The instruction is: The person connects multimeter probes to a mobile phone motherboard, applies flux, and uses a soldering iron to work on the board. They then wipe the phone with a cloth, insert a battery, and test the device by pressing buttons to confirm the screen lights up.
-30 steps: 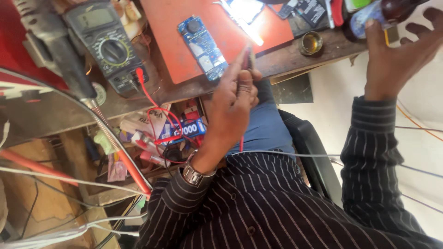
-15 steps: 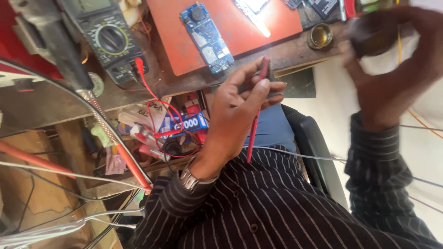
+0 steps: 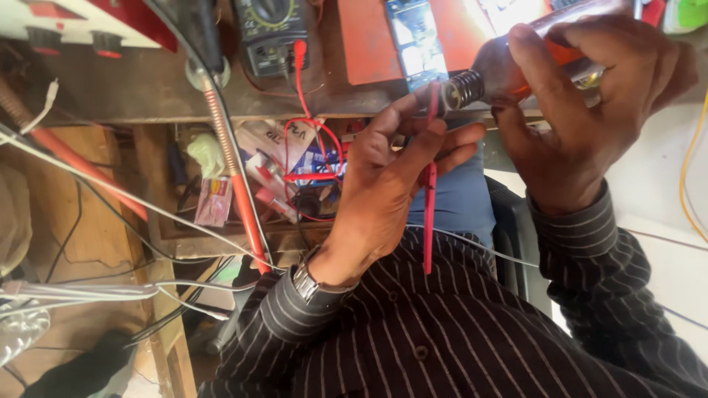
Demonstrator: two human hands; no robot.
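My left hand (image 3: 391, 191), with a watch on its wrist, pinches a thin red test probe (image 3: 429, 206) between the fingers. The probe's tip points up at the metal screw base of an orange bulb (image 3: 472, 85). My right hand (image 3: 582, 110) wraps around the glass part of the bulb and holds it level just past the bench edge. Probe tip and screw base touch or nearly touch; I cannot tell which. The probe's red lead (image 3: 310, 140) runs up to a dark multimeter (image 3: 269, 29) on the bench.
An orange mat (image 3: 361, 44) on the wooden bench carries an opened blue phone (image 3: 414, 37). An open drawer (image 3: 273, 184) below holds small packets and wires. A spring-sheathed hose (image 3: 221, 125) and several cables hang at left. A dark chair (image 3: 509, 228) stands beneath me.
My right hand has come down from the far right with the bulb, bringing its screw base to the probe. My left hand has turned the probe upright toward it.
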